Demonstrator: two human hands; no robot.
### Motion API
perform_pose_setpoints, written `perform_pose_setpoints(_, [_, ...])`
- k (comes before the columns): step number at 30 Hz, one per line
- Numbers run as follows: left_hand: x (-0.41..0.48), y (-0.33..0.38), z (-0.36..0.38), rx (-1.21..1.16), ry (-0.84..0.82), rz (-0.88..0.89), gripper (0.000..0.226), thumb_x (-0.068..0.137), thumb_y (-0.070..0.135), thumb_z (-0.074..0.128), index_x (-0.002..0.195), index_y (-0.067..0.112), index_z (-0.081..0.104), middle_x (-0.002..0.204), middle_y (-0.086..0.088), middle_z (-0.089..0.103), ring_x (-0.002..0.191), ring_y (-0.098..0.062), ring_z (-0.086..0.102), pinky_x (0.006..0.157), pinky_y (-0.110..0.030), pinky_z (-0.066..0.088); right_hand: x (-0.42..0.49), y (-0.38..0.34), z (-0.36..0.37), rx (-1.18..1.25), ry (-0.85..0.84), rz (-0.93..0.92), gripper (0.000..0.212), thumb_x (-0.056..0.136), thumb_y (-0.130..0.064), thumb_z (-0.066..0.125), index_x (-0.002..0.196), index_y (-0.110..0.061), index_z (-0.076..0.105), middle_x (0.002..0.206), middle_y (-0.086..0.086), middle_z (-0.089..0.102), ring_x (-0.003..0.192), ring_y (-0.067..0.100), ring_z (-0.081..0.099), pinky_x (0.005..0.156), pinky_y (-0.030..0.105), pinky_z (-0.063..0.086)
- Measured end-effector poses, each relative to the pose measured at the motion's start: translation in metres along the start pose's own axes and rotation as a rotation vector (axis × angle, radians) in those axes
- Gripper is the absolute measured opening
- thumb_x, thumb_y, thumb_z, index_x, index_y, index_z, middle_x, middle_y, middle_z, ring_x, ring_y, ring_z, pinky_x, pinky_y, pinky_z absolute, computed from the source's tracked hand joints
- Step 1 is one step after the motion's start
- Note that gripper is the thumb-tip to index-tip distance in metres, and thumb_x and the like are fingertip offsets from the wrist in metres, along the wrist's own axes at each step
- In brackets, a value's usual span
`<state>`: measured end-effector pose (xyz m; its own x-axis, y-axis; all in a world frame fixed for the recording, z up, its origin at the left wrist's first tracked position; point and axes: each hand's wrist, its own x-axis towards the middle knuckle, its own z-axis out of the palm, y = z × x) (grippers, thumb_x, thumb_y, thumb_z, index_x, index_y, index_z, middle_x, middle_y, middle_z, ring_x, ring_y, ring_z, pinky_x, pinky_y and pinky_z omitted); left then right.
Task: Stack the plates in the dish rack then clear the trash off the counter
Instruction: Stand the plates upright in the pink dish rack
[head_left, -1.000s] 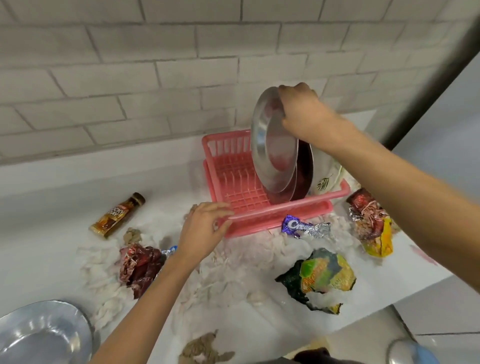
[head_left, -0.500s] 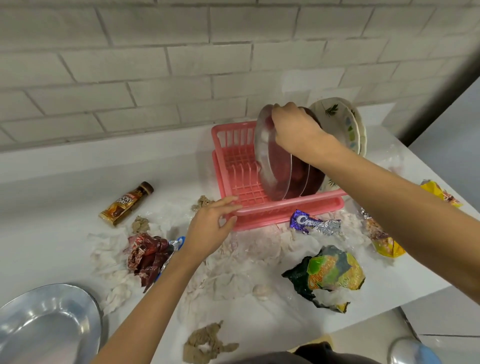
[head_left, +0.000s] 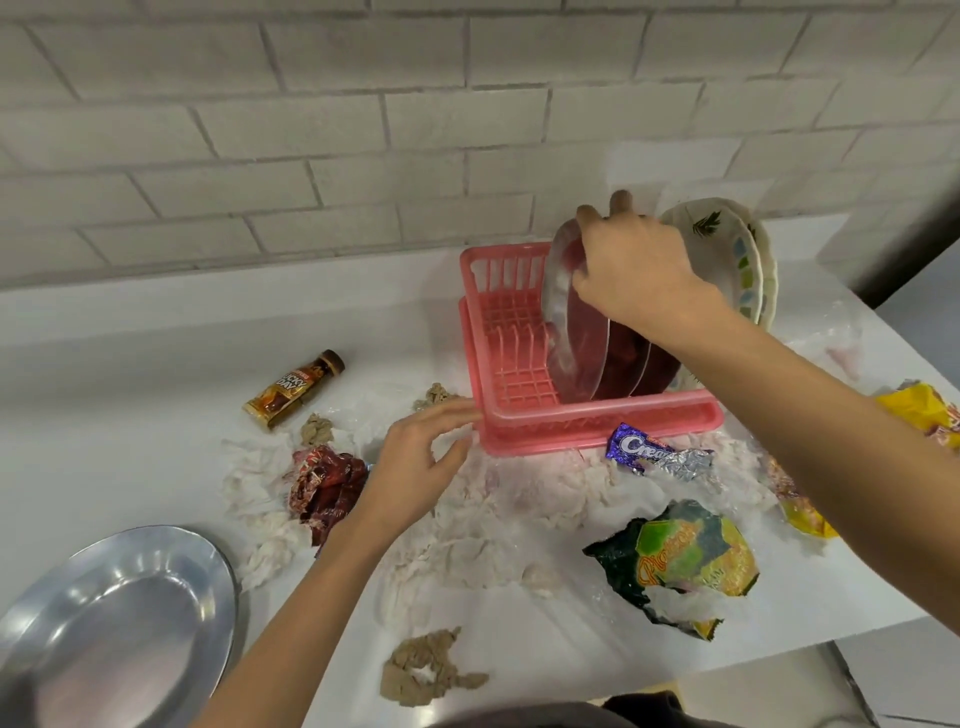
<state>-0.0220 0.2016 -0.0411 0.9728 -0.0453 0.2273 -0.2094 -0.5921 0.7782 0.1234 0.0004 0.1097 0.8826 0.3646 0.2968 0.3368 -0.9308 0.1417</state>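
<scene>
Steel plate (head_left: 561, 322), raised a second ago, now stands in the rack (head_left: 498, 291), right hand (head_left: 634, 270) still gripping its rim, left hand (head_left: 415, 467) loose-fingered beside the rack; another plate (head_left: 119, 623) waits at the worktop's (head_left: 156, 364) front-left corner.

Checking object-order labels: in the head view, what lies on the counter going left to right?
steel plate → Lucky Day bottle → left hand → purple Cream-O wrapper → yellow wrapper at the right edge. Left out because they overlap neighbours: red wrapper, dish rack, green snack bag.
</scene>
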Motion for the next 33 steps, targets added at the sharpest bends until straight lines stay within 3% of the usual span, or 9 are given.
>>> perform_pose_setpoints(4, [-0.031, -0.006, -0.029, 0.008, 0.125, -0.081, 0.025, 0.089, 0.005, 0.064, 0.104, 0.022, 0.075, 0.106, 0.016, 0.070, 0.100, 0.005, 0.063, 0.088, -0.010, 0.046, -0.016, -0.021, -0.016, 0.083, 0.123, -0.147, 0.030, 0.086, -0.014, 0.055, 0.115, -0.003, 0.055, 0.119, 0.022, 0.046, 0.079, 0.040, 0.057, 0.053, 0.036, 0.038])
perform_pose_setpoints(8, [-0.069, -0.014, -0.050, 0.042, 0.213, -0.194, 0.021, 0.087, 0.002, 0.066, 0.097, 0.017, 0.077, 0.092, 0.017, 0.071, 0.085, 0.003, 0.066, 0.077, -0.008, 0.047, -0.035, -0.065, -0.010, 0.273, 0.024, -0.308, 0.032, 0.088, -0.024, 0.053, 0.117, -0.013, 0.059, 0.115, 0.011, 0.055, 0.092, 0.039, 0.062, 0.066, 0.043, 0.049])
perform_pose_setpoints(11, [-0.108, -0.025, -0.059, 0.054, 0.322, -0.347, 0.020, 0.086, 0.003, 0.068, 0.092, 0.019, 0.078, 0.087, 0.019, 0.072, 0.080, 0.004, 0.065, 0.074, -0.008, 0.047, -0.055, -0.107, 0.007, 0.454, -0.105, -0.422, 0.027, 0.089, -0.025, 0.051, 0.113, -0.019, 0.062, 0.106, 0.003, 0.064, 0.096, 0.032, 0.062, 0.072, 0.038, 0.048])
perform_pose_setpoints(16, [-0.177, -0.045, -0.073, 0.181, 0.453, -0.563, 0.020, 0.087, 0.010, 0.067, 0.098, 0.025, 0.074, 0.099, 0.020, 0.070, 0.092, 0.007, 0.062, 0.081, -0.011, 0.047, -0.089, -0.166, 0.036, 0.617, -0.346, -0.531, 0.022, 0.093, -0.025, 0.049, 0.107, -0.023, 0.066, 0.077, -0.006, 0.066, 0.079, 0.020, 0.063, 0.070, 0.034, 0.051])
perform_pose_setpoints(21, [-0.230, -0.062, -0.077, 0.475, 0.273, -0.798, 0.027, 0.079, 0.027, 0.066, 0.105, 0.025, 0.061, 0.103, 0.008, 0.063, 0.094, -0.020, 0.059, 0.070, -0.030, 0.045, -0.113, -0.202, 0.050, 0.652, -0.491, -0.625, 0.021, 0.094, -0.025, 0.048, 0.105, -0.023, 0.066, 0.069, -0.010, 0.055, 0.066, 0.010, 0.051, 0.058, 0.029, 0.041])
perform_pose_setpoints(24, [-0.244, -0.057, -0.075, 0.490, 0.318, -0.839, 0.036, 0.088, 0.023, 0.066, 0.124, 0.019, 0.063, 0.124, 0.008, 0.064, 0.109, -0.018, 0.062, 0.081, -0.029, 0.051, -0.117, -0.211, 0.054, 0.677, -0.545, -0.636, 0.019, 0.093, -0.021, 0.050, 0.101, -0.021, 0.067, 0.059, -0.013, 0.049, 0.055, 0.004, 0.046, 0.056, 0.030, 0.045])
perform_pose_setpoints(27, [-0.246, -0.049, -0.078, 0.479, 0.366, -0.782, 0.024, 0.091, 0.027, 0.065, 0.115, 0.027, 0.066, 0.105, 0.016, 0.070, 0.092, -0.012, 0.067, 0.067, -0.028, 0.054, -0.118, -0.218, 0.059, 0.723, -0.580, -0.643, 0.018, 0.092, -0.019, 0.052, 0.098, -0.018, 0.069, 0.057, -0.010, 0.054, 0.054, 0.007, 0.051, 0.058, 0.035, 0.051])
perform_pose_setpoints(31, [-0.237, -0.034, -0.086, 0.458, 0.482, -0.720, 0.004, 0.093, 0.032, 0.062, 0.093, 0.036, 0.063, 0.061, 0.015, 0.058, 0.056, -0.008, 0.055, 0.049, -0.019, 0.038, -0.128, -0.228, 0.067, 0.908, -0.693, -0.589, 0.018, 0.093, -0.025, 0.054, 0.087, -0.018, 0.070, 0.059, 0.000, 0.064, 0.052, 0.012, 0.060, 0.060, 0.041, 0.055])
perform_pose_setpoints(33, [-0.229, -0.026, -0.091, 0.448, 0.587, -0.661, 0.013, 0.094, 0.026, 0.061, 0.096, 0.036, 0.068, 0.055, 0.012, 0.056, 0.049, -0.009, 0.051, 0.048, -0.021, 0.037, -0.131, -0.235, 0.064, 1.068, -0.788, -0.498, 0.022, 0.097, -0.032, 0.053, 0.097, -0.016, 0.069, 0.065, 0.005, 0.068, 0.052, 0.018, 0.065, 0.057, 0.039, 0.057])
